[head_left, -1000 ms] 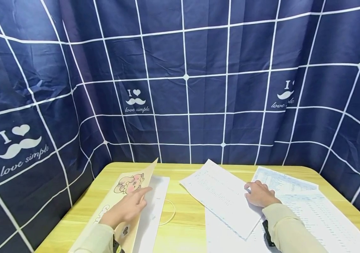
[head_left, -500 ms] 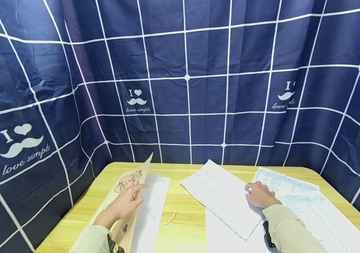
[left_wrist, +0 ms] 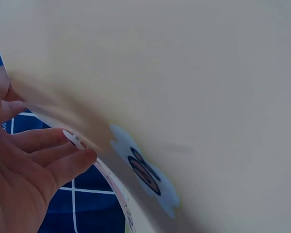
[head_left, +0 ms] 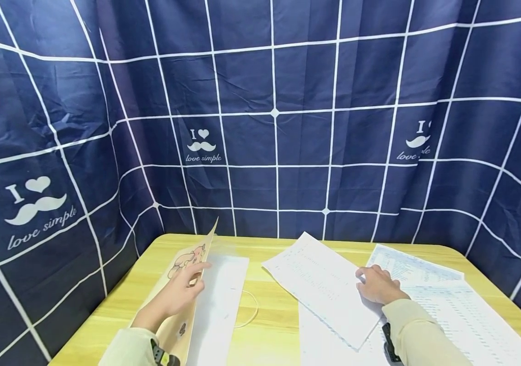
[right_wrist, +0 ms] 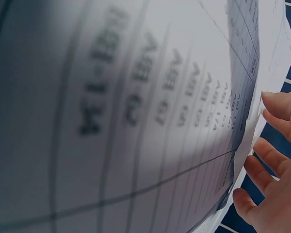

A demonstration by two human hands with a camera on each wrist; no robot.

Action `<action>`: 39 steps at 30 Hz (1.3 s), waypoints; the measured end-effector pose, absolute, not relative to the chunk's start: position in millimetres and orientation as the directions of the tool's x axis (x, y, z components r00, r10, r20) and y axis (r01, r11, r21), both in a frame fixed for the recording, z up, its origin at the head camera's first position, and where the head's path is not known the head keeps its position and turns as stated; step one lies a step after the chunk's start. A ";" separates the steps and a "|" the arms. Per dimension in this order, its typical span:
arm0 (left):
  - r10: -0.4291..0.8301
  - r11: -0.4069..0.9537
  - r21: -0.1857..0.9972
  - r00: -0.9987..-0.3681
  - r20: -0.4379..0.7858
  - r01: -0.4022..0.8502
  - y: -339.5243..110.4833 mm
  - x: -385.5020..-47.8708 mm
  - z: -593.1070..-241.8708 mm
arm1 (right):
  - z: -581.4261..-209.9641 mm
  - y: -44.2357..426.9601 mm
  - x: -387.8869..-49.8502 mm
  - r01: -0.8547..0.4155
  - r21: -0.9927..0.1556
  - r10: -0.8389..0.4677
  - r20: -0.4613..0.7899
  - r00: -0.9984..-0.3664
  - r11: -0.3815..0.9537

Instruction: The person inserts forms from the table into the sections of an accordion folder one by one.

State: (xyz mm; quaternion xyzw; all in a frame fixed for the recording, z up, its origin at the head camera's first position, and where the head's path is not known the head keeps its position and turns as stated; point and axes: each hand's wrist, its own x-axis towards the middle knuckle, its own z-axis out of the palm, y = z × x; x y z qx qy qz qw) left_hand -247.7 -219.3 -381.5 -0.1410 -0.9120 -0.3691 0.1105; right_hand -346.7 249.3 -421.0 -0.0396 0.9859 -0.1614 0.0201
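Note:
On the left of the table, a beige folder (head_left: 175,333) with a cartoon print has its cover raised on edge. My left hand (head_left: 175,297) holds the cover near its upper free edge, the index finger reaching past that edge. In the left wrist view, curled fingertips (left_wrist: 89,155) touch the cover's printed side. White sheets (head_left: 216,305) lie inside the folder. On the right, my right hand (head_left: 377,284) rests at the right edge of a slanted printed sheet (head_left: 320,284), its fingers loosely bent. The right wrist view shows the thumb touching a paper edge.
More printed sheets (head_left: 462,315) lie under and beside the slanted one, with another (head_left: 413,264) behind them. A thin pale cord loop (head_left: 253,317) sticks out at the folder's right. A dark blue checked curtain (head_left: 301,168) encloses the wooden table (head_left: 269,345).
My left hand has moved a little left, tilting the folder cover more upright and showing more of the sheets inside. The right hand and its papers stay in place.

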 end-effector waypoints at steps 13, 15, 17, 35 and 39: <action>0.165 0.597 0.722 -0.934 0.317 0.350 -220.2 -247.9 -376.5 | -420.9 249.7 -346.6 -0.064 -0.320 -0.082 -0.042 -0.996 0.945; 0.162 0.581 0.737 -0.937 0.310 0.345 -220.9 -247.6 -376.7 | -421.1 249.3 -346.3 -0.064 -0.319 -0.081 -0.040 -0.996 0.946; 0.161 0.574 0.743 -0.937 0.310 0.345 -221.7 -247.4 -376.9 | -421.1 248.7 -345.8 -0.063 -0.318 -0.079 -0.036 -0.996 0.946; 0.193 0.476 0.740 -0.877 0.440 0.476 -225.6 -245.2 -374.9 | -422.4 249.6 -348.0 -0.060 -0.305 -0.071 -0.026 -0.997 0.950; 0.199 0.456 0.737 -0.865 0.461 0.498 -226.0 -245.8 -377.0 | -423.7 250.0 -349.7 -0.058 -0.304 -0.069 -0.028 -0.997 0.951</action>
